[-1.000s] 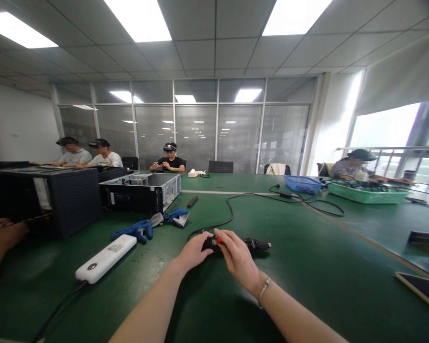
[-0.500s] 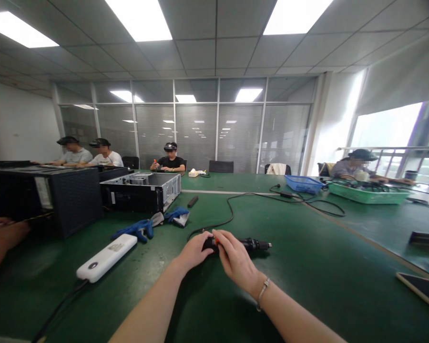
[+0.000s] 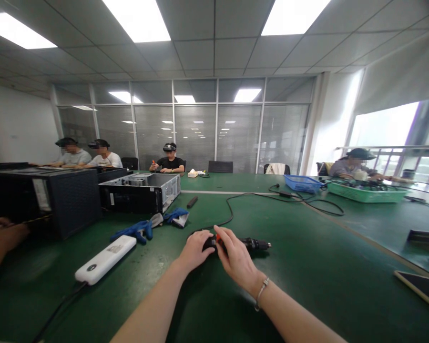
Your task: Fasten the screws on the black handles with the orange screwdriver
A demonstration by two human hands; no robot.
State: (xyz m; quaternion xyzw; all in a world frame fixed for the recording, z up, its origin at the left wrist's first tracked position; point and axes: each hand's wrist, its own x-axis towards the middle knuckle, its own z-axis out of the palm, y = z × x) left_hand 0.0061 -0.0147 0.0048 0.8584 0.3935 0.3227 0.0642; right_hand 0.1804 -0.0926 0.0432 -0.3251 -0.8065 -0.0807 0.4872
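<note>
A black electric screwdriver [image 3: 258, 244] lies across the green table in front of me, its tip pointing right. My left hand [image 3: 194, 250] curls around its rear end, where the cord comes out. Over its middle is my right hand [image 3: 238, 257], fingers bent across the body and close to an orange-red part [image 3: 219, 238]. The palms hide much of the tool's body. From the rear end, the black cord [image 3: 231, 209] snakes away to the far side of the table.
Blue work gloves [image 3: 141, 232] and a white elongated box with a cable [image 3: 107, 259] lie at left. Beyond are an open computer case [image 3: 132, 197] and a black case [image 3: 79, 205], a co-worker's hands [image 3: 7, 233] beside it. Blue [image 3: 302, 184] and green [image 3: 368, 194] baskets stand right.
My right hand's fingers have lifted slightly, so more of the orange-red part shows. The screwdriver and my left hand stay almost where they were.
</note>
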